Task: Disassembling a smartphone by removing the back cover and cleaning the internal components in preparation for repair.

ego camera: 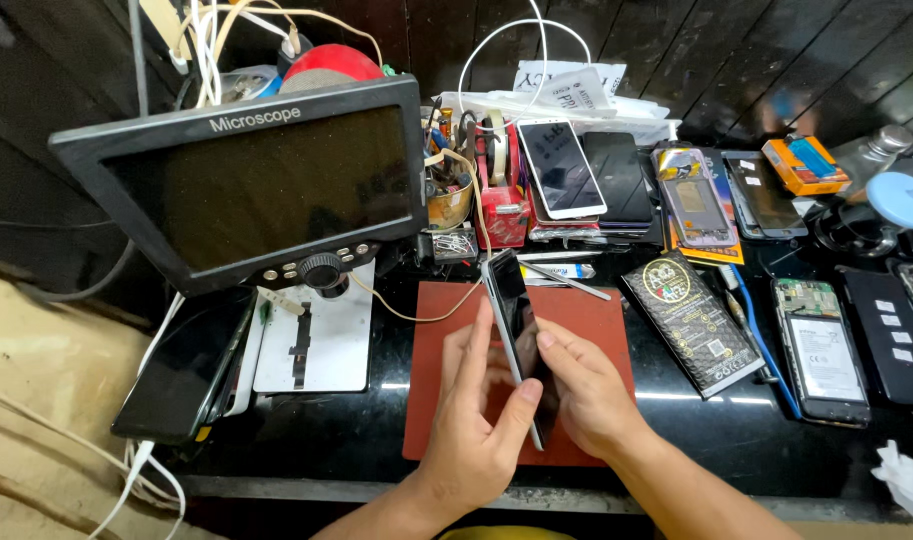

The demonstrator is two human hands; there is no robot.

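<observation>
Head view: two hands share one black phone (pixel 516 330), tilted on edge above one red mat (pixel 446 350) on the desk (pixel 376 440). Left grip (pixel 473 420) and right grip (pixel 581 390) each close fingers round it. One microscope monitor (pixel 251 180) stands up-left of them.
</observation>
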